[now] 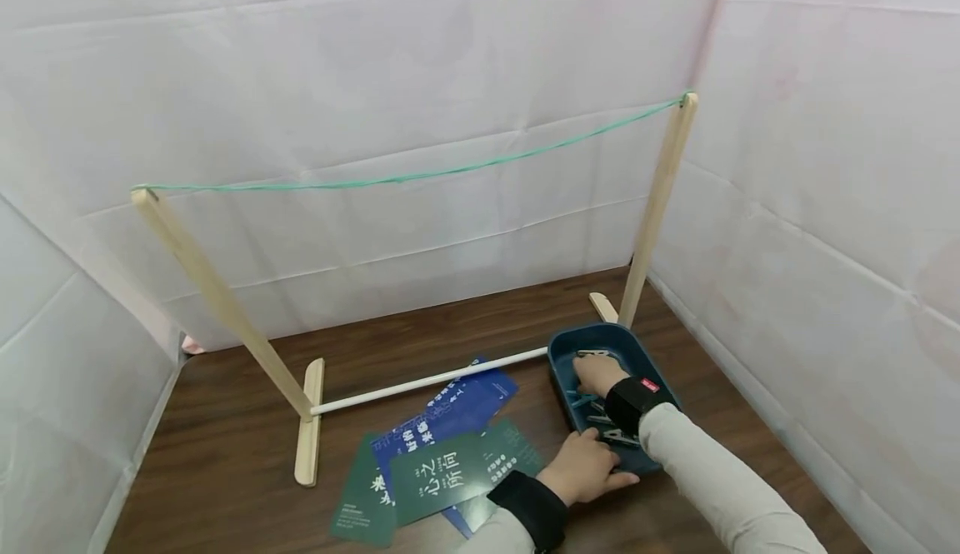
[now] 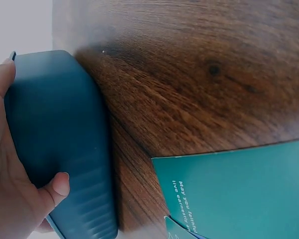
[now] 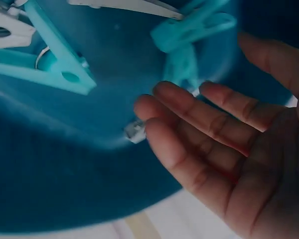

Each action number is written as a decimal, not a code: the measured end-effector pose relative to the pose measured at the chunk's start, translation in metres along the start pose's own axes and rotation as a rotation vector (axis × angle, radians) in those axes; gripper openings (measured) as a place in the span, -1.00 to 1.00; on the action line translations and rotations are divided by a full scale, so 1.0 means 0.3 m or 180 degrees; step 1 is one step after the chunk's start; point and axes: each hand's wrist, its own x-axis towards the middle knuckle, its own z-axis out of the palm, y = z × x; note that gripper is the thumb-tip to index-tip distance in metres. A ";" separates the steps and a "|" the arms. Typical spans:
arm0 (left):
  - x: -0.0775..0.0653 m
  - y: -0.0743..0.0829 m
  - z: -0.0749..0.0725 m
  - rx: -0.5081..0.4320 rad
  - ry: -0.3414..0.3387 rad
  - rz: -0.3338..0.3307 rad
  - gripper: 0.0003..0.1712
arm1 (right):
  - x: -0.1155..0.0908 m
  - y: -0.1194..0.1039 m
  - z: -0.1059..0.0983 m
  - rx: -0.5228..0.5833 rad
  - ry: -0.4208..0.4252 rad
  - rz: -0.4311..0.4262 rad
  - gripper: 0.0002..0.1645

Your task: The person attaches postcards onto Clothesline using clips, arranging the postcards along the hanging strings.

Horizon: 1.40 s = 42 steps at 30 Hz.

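Observation:
My right hand [image 1: 596,373] reaches into a dark blue plastic basin [image 1: 611,336] at the right of the table. In the right wrist view its fingers [image 3: 214,124] are loosely bent, with the thumb apart and nothing pinched. Teal clothespins [image 3: 60,72] and white ones lie in the basin near them; a small pale end of one shows beside the fingertips. My left hand [image 1: 588,466] grips the basin's near side, thumb on the outer wall [image 2: 65,129] and a fingertip over the rim.
Several green cards [image 1: 442,475] and blue cards [image 1: 468,404] overlap on the table, left of the basin. Behind them stands a wooden frame with two posts [image 1: 656,212], a white bottom rod [image 1: 431,381] and a green string [image 1: 420,176] across the top. White sheeting surrounds the table.

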 end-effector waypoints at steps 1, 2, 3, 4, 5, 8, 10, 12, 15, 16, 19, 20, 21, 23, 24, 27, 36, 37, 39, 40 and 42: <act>0.003 0.002 -0.001 0.0009 -0.0013 -0.0007 -0.46 | 0.006 0.004 0.005 0.0017 -0.0054 0.0050 -0.68; 0.006 0.005 -0.002 0.0009 -0.0030 -0.0011 -0.46 | 0.011 0.007 0.010 0.0048 -0.0094 0.0104 -0.62; 0.008 0.007 -0.003 0.0001 -0.0044 -0.0012 -0.46 | 0.018 0.010 0.017 0.0075 -0.0119 0.0157 -0.57; 0.010 0.009 -0.003 -0.0017 -0.0057 -0.0011 -0.46 | 0.025 0.015 0.028 0.0079 -0.0124 0.0211 -0.53; 0.012 0.011 -0.003 -0.0030 -0.0069 -0.0008 -0.46 | 0.031 0.018 0.035 0.0100 -0.0116 0.0252 -0.50; 0.014 0.015 -0.001 -0.0049 -0.0080 -0.0010 -0.48 | 0.056 0.028 0.067 0.0108 -0.0060 0.0344 -0.45; 0.016 0.016 0.001 -0.0045 -0.0094 -0.0023 -0.48 | 0.078 0.034 0.090 0.0103 0.0026 0.0386 -0.44; 0.018 0.015 0.001 -0.0042 -0.0119 -0.0045 -0.48 | 0.102 0.040 0.107 0.0148 0.0069 0.0418 -0.44; 0.022 0.012 0.002 -0.0061 -0.0166 -0.0075 -0.48 | 0.138 0.050 0.123 0.0218 -0.0006 0.0379 -0.50; 0.024 0.012 0.002 -0.0061 -0.0171 -0.0078 -0.48 | 0.148 0.053 0.126 0.0244 -0.0066 0.0341 -0.52; 0.029 0.015 0.004 -0.0013 -0.0157 -0.0086 -0.48 | 0.167 0.069 0.136 0.0257 -0.0280 0.0176 -0.52; 0.031 0.018 0.004 0.0001 -0.0159 -0.0090 -0.48 | 0.173 0.079 0.144 0.0244 -0.0302 0.0104 -0.53; 0.033 0.021 0.004 0.0010 -0.0159 -0.0093 -0.48 | 0.173 0.084 0.146 0.0259 -0.0307 0.0055 -0.54; 0.036 0.027 0.005 0.0010 -0.0173 -0.0100 -0.48 | 0.174 0.092 0.152 0.0267 -0.0294 -0.0029 -0.58; 0.036 0.030 0.006 -0.0001 -0.0186 -0.0105 -0.48 | 0.171 0.093 0.153 0.0291 -0.0276 -0.0046 -0.59; 0.037 0.036 0.010 -0.0016 -0.0234 -0.0099 -0.48 | 0.169 0.100 0.162 0.0327 -0.0252 -0.0054 -0.61; 0.054 0.023 -0.003 -0.0092 -0.0222 -0.0182 -0.49 | 0.146 0.132 0.073 0.0399 -0.0173 -0.0088 -0.41; 0.055 0.020 -0.006 -0.0139 -0.0234 -0.0214 -0.48 | 0.143 0.136 0.055 0.0375 -0.0114 -0.0094 -0.36; 0.052 0.012 -0.010 -0.0257 -0.0229 -0.0274 -0.48 | 0.138 0.136 0.018 0.0346 -0.0028 -0.0066 -0.29; 0.049 0.007 -0.011 -0.0310 -0.0196 -0.0292 -0.48 | 0.136 0.135 -0.004 0.0326 0.0018 -0.0059 -0.29; 0.039 -0.004 -0.015 -0.0400 -0.0067 -0.0332 -0.46 | 0.132 0.125 -0.050 0.0272 0.0128 -0.0053 -0.34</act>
